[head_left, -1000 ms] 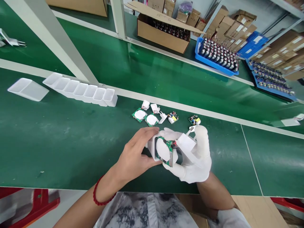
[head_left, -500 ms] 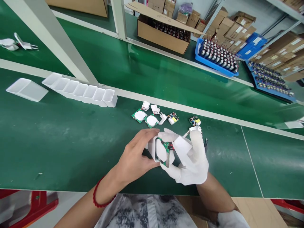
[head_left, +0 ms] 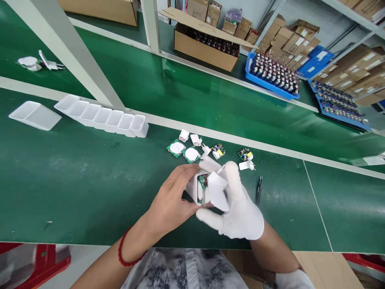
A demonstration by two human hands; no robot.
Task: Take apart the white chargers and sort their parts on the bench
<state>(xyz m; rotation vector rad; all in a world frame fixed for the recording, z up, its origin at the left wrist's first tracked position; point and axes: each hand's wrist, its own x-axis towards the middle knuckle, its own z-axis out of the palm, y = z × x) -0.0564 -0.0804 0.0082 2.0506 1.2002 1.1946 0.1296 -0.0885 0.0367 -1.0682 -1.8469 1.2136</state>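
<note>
My bare left hand (head_left: 170, 198) is wrapped round a white plastic housing (head_left: 191, 188), its mouth turned to the right. A green circuit board (head_left: 202, 184) with white parts sits partly inside that mouth. My right hand (head_left: 242, 214), in a white glove, grips a white plug cover (head_left: 217, 189) with a metal pin, held tilted just outside the mouth. Its thumb is stretched out below the housing. The cover hides much of the board and the wires.
Behind my hands lie green boards with white discs (head_left: 191, 154), a component board (head_left: 218, 151) and another (head_left: 246, 154) near a white plug (head_left: 247, 165). A black tool (head_left: 259, 190) lies right. White housings (head_left: 114, 119) stand in a row, left. A blue tray (head_left: 272, 80) is on the shelf.
The board has gone deeper into the housing. My right hand has shifted left with the plug cover, which is now nearer the mouth, uncovering the black tool and the plug behind.
</note>
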